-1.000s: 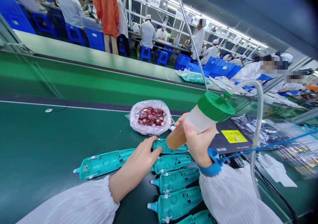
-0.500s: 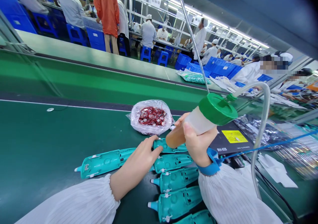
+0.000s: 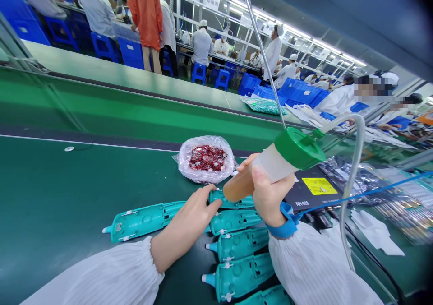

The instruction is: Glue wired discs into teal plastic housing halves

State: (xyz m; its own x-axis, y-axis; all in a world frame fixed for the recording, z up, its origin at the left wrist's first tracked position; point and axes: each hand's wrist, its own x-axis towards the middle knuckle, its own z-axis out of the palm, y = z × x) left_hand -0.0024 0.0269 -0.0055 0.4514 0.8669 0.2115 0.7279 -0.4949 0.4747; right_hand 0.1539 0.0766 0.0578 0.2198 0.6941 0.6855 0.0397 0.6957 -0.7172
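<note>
My right hand (image 3: 271, 194) is wrapped around a dispensing syringe barrel (image 3: 275, 163), with amber liquid in its lower part, a green cap and a clear hose. The barrel leans down to the left; its tip is hidden. My left hand (image 3: 189, 221) has thumb and fingers closed on the left end of the farthest teal plastic shell half (image 3: 241, 202), just below the barrel. Several similar shell halves (image 3: 245, 275) lie in a column toward me, open side up, with white fittings. Another shell half (image 3: 144, 221) lies left, partly behind my left hand.
A clear plastic bag (image 3: 184, 167) of red-wired round parts sits beyond my hands. At right are a black RH-928 unit (image 3: 299, 190), cables and white paper (image 3: 377, 233). A blue wrist strap (image 3: 286, 221) trails its cord rightward. Co-workers sit beyond the green conveyor (image 3: 135, 102).
The syringe barrel has tipped slightly flatter, its lower end shifting a little left. My right wrist and the hose have moved slightly left. My left hand stays on the shell half.
</note>
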